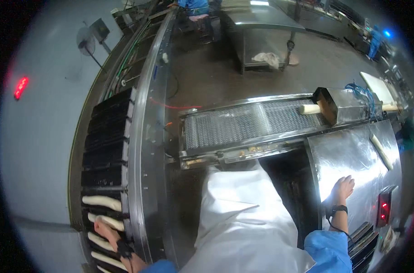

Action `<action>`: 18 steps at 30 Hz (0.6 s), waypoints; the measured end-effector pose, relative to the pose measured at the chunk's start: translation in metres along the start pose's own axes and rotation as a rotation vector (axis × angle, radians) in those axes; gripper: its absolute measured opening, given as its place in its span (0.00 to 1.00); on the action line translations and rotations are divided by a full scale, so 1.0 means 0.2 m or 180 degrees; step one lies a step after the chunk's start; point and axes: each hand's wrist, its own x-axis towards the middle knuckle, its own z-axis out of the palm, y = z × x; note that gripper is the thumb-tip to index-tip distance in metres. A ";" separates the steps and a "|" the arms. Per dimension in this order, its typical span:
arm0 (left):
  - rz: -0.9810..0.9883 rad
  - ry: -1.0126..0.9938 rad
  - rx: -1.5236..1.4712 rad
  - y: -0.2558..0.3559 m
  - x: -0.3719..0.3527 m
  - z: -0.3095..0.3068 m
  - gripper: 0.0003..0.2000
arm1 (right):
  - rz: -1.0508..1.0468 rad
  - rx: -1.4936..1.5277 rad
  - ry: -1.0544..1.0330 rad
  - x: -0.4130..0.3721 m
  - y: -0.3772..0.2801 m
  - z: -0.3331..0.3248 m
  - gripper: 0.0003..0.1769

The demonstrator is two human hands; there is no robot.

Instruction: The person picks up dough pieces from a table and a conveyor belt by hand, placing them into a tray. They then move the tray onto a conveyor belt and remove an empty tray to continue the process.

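Note:
At the lower left, my left hand (107, 231) is on a long pale dough stick (112, 222) in a dark slot of the tray line, its fingers closed and partly hidden. Another dough stick (102, 202) lies in the slot above, and several more fill the slots below. To the right, my right hand (345, 187) lies on a shiny metal table (334, 154), fingers stretched out and holding nothing. Farther up this table is a single thin dough stick (381, 151), apart from the hand.
A mesh conveyor (234, 127) crosses in front of me. A thick dough roll (310, 109) sticks out of a metal housing (348, 104) onto it. A red-lit display box (385, 207) stands at the table's right. A co-worker in blue (195, 5) is at the far end.

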 end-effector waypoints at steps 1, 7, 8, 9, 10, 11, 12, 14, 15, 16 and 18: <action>0.0411 0.0984 0.1026 -0.03 -0.01 0.01 0.21 | 0.0035 0.0002 -0.0004 0.06 0.00 0.05 0.19; 0.2488 -0.0453 0.3127 0.13 -0.27 0.37 0.25 | -0.2408 0.1932 0.0053 0.28 -0.77 -0.02 0.30; 0.2541 -0.0586 0.3312 0.05 -0.22 0.42 0.25 | -0.2412 0.2010 -0.0108 0.27 -0.97 -0.07 0.31; 0.2592 -0.0718 0.3497 -0.02 -0.16 0.46 0.25 | -0.2636 0.2086 -0.0026 0.29 -1.14 -0.05 0.32; 0.2439 -0.0627 0.3575 -0.01 -0.22 0.54 0.21 | -0.2655 0.1749 -0.0310 0.28 -1.29 -0.17 0.36; 0.2466 -0.0607 0.3559 0.03 -0.30 0.61 0.21 | -0.2915 0.1756 -0.0192 0.30 -1.40 -0.15 0.38; 0.1962 -0.0740 0.4120 0.07 -0.37 0.67 0.21 | -0.2994 0.1406 0.0129 0.30 -1.51 -0.13 0.31; 0.1464 -0.0847 0.4649 0.09 -0.44 0.74 0.23 | -0.2991 0.1023 -0.0316 0.32 -1.63 -0.08 0.27; 0.1660 -0.0518 0.4585 0.06 -0.45 0.74 0.25 | -0.2993 0.0608 -0.0770 0.33 -1.67 -0.06 0.22; 0.1836 -0.0223 0.4511 0.00 -0.46 0.73 0.28 | -0.3039 0.0646 -0.0373 0.32 -1.65 -0.03 0.16; 0.2004 -0.0221 0.4473 -0.04 -0.46 0.73 0.28 | -0.3080 0.0541 -0.0291 0.33 -1.62 -0.02 0.16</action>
